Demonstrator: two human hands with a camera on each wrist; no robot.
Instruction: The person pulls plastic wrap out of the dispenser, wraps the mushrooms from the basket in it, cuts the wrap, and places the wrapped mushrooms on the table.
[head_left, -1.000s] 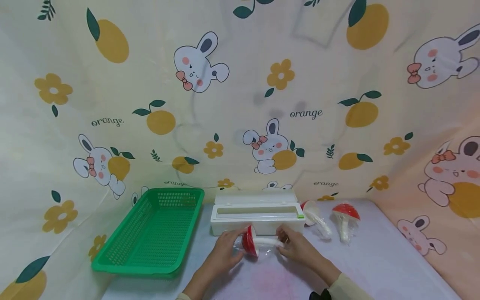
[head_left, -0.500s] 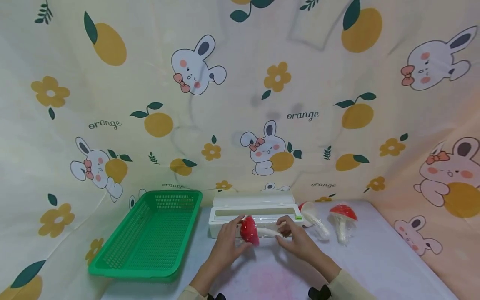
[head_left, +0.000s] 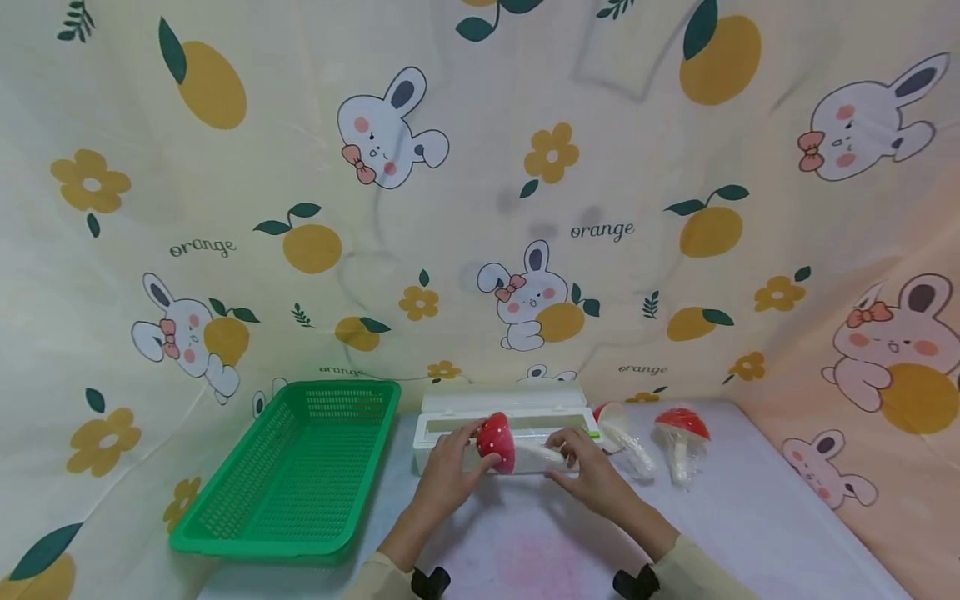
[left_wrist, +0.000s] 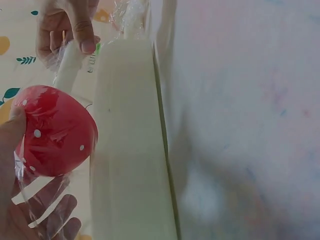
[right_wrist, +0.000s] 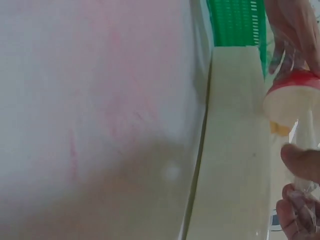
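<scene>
A red toy mushroom (head_left: 497, 443) with white dots and a pale stem lies sideways in the air, wrapped in clear plastic film. My left hand (head_left: 448, 477) holds it by the cap, thumb on the near side. At the stem end my right hand (head_left: 594, 482) pinches the film-covered stem. In the left wrist view the cap (left_wrist: 57, 131) has film hanging loose over the left fingers. Just beyond both hands stands a white cling film dispenser (head_left: 423, 454), its lid (head_left: 502, 398) raised. The mushroom and hands hide part of its front.
To the left stands a green plastic basket (head_left: 300, 467) with perforated walls. Two more film-wrapped toy mushrooms lie right of the dispenser: one against its end (head_left: 630, 446), another farther right (head_left: 681, 442). A white cloth (head_left: 540, 554) covers the table, and a patterned curtain (head_left: 420, 208) rises behind.
Both hands have lifted the mushroom from the cloth in front of the dispenser up to its front wall. The cap has turned so its dotted top shows more.
</scene>
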